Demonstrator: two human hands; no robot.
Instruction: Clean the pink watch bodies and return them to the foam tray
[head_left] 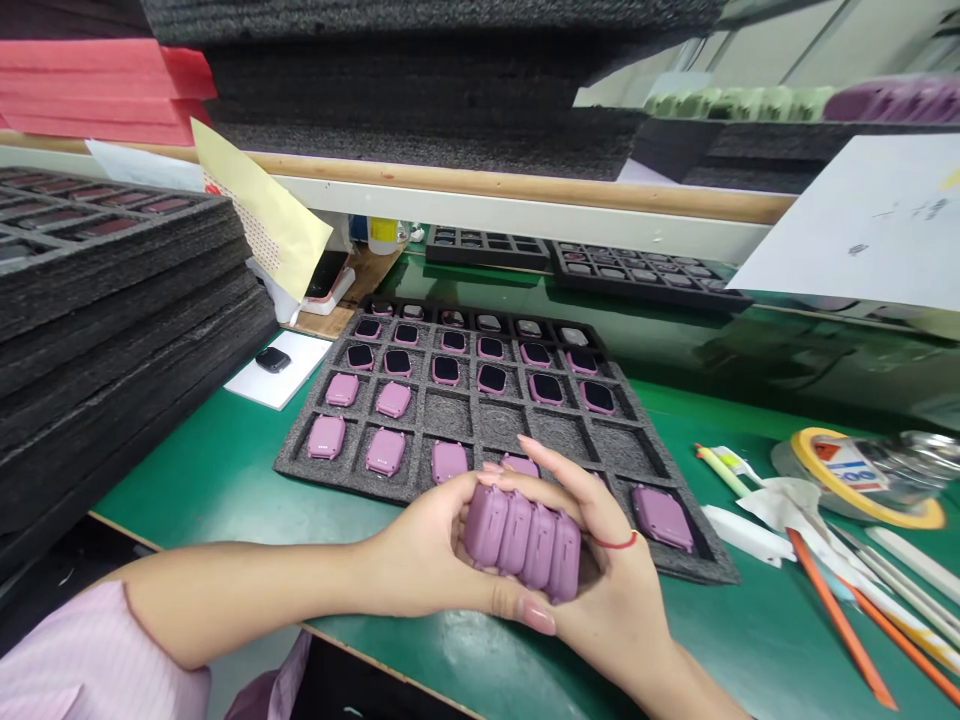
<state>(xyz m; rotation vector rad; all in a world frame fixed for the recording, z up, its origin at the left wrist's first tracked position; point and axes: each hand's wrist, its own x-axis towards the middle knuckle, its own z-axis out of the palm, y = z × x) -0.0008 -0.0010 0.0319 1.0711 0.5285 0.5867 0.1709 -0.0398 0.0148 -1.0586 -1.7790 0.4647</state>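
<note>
Several purple smartwatch cases (523,545) stand pressed side by side in a row between my two hands, above the tray's front edge. My left hand (427,555) closes round them from the left, its thumb along the near side. From the right, my right hand (619,590) cups the same row, fingers curving over the far side. Behind them lies a black foam tray (448,414). Its back rows carry watches with dark screens up (491,379); nearer ones show plain purple faces (386,452). Some front compartments are partly hidden by my fingers.
Stacked foam trays (120,300) rise at the left, near a dark watch (273,359) on white paper (296,375). A shelf edge (480,205) crosses above. At right are a tape roll (810,490), a glass jar (892,470) and orange sticks (840,620).
</note>
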